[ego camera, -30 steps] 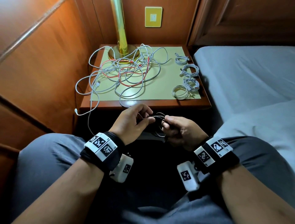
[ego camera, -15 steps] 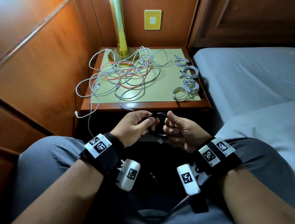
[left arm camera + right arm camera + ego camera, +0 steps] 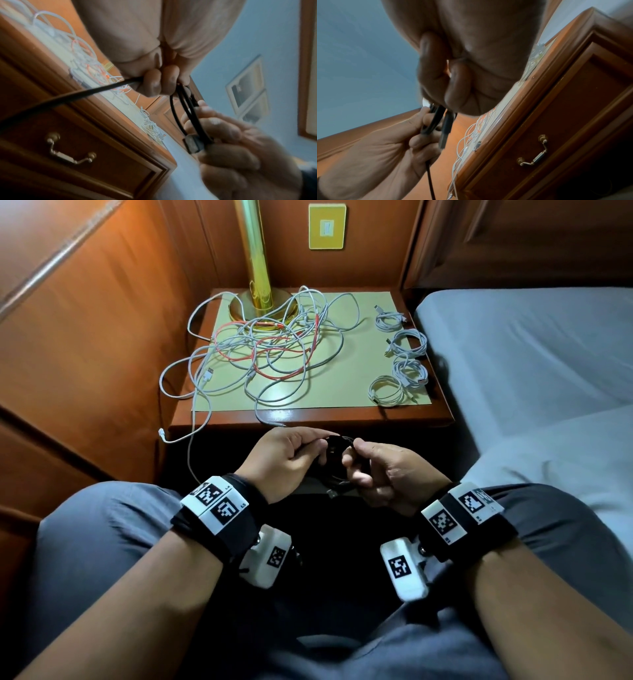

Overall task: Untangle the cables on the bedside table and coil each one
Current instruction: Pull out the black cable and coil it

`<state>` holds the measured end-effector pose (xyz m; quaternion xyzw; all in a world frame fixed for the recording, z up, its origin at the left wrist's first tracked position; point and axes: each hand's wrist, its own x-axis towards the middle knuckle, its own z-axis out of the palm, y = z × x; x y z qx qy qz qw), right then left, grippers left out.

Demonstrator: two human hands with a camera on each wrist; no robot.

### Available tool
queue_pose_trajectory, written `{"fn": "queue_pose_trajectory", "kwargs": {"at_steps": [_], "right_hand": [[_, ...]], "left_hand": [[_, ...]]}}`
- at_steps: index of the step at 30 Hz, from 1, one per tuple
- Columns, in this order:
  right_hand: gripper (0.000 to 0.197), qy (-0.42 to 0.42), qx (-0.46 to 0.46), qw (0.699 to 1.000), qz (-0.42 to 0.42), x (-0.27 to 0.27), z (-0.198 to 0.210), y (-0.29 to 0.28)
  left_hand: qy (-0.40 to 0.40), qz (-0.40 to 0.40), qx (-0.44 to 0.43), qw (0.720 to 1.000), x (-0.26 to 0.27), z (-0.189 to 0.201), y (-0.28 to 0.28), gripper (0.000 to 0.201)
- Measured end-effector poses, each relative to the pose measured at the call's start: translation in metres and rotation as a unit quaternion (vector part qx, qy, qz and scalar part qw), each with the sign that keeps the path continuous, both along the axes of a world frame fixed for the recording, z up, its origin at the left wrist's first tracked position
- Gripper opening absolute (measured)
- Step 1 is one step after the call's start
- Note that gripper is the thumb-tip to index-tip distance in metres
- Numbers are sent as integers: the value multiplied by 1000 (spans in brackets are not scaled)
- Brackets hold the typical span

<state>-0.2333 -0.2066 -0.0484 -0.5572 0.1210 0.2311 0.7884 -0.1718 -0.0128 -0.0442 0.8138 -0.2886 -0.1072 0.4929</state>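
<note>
Several white and red cables (image 3: 274, 350) lie knotted together on the left and middle of the bench (image 3: 308, 419), one end trailing over its front edge: most of the work, I judge, is left. Below it, the left hand (image 3: 287, 457) pinches the loops of a black cable (image 3: 337, 446), and the right hand (image 3: 383, 470) curls round the same loops, so that coil looks nearly finished. Four white coils (image 3: 400, 357) sit done along the bench's right side.

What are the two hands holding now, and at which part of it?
Both hold one black cable. The left hand pinches its coiled loops at the top; the right hand grips the loops lower, near the plug.
</note>
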Motion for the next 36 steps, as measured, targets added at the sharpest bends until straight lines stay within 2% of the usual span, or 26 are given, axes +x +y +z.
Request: {"fn": "queue_pose_trajectory", "kwargs": {"at_steps": [3,9,11,14,16,19,22,25,27,30,36], "right_hand": [[38,1,-16,999,35,-2,-1,2],[44,-12,73,997,27,0,-2,-3],[46,-11,105,994,8,1,2,-9],[46,-24,133,990,-42,-1,10,-19],[46,-42,147,986,-68,-2,13,-23],[46,-55,146,984,-86,0,12,-25],[45,-57,137,986,-77,-1,9,-24],[45,-51,143,987,-56,-3,11,-23],[46,-42,145,988,-46,-4,12,-22],[47,-39,137,989,-39,-5,13,-19],[46,-34,137,989,-47,-3,14,-20]], "left_hand": [[-45,-25,15,999,0,0,0,27],[-3,-16,-14,1000,4,-3,0,29],[-31,1,18,999,10,-4,6,31],[-116,46,78,989,25,-5,21,37],[-126,102,81,983,33,-6,30,35],[-99,196,47,975,36,0,36,23],[-144,234,50,960,32,2,34,8],[-149,218,95,960,27,-1,29,5],[-129,189,117,966,23,-5,24,13],[-88,144,115,979,16,-11,15,21],[-12,104,105,989,12,-16,9,21]]}}
